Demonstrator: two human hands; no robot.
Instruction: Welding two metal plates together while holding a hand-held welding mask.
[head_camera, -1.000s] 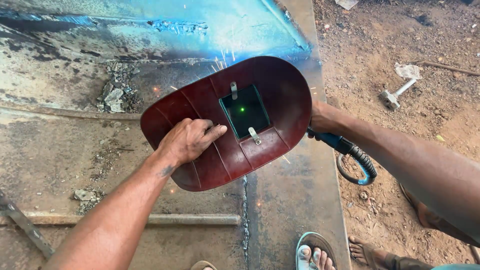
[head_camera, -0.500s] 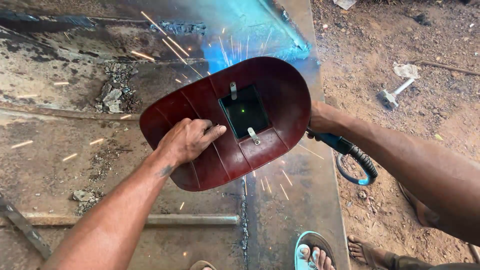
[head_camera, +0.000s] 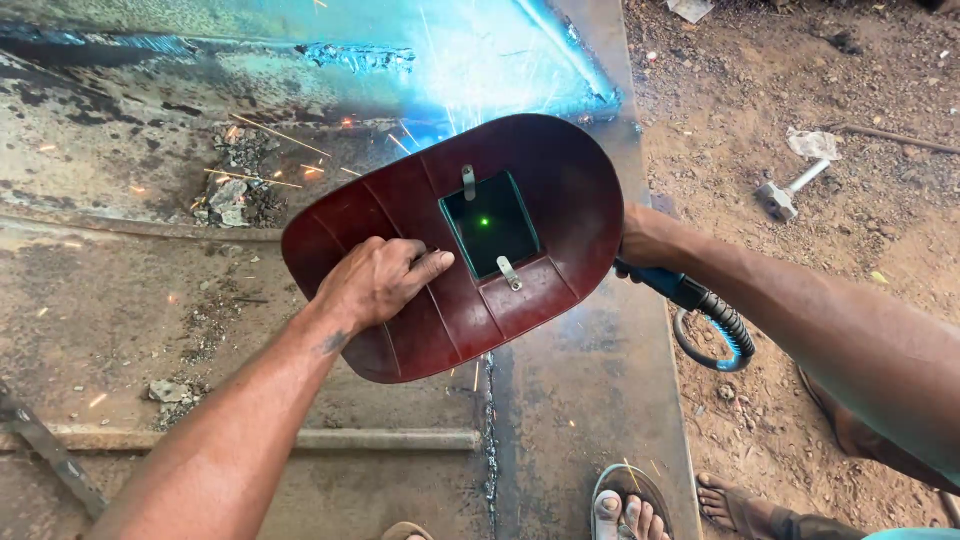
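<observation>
Shield (head_camera: 540, 250), dark red, long axis slanting toward steel plate's (head_camera: 590, 400) far right edge; left hand (head_camera: 375, 282) closed on its near-left part, right hand (head_camera: 640, 240) mostly hidden behind, grip unclear, by blue cable (head_camera: 715, 320).

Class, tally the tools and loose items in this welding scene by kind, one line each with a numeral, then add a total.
Welding shield, dark red, held by the left hand: 1
Blue electrode holder with cable, at the right hand: 1
Hammer on the dirt: 1
Round bar: 1
Total: 4
</observation>
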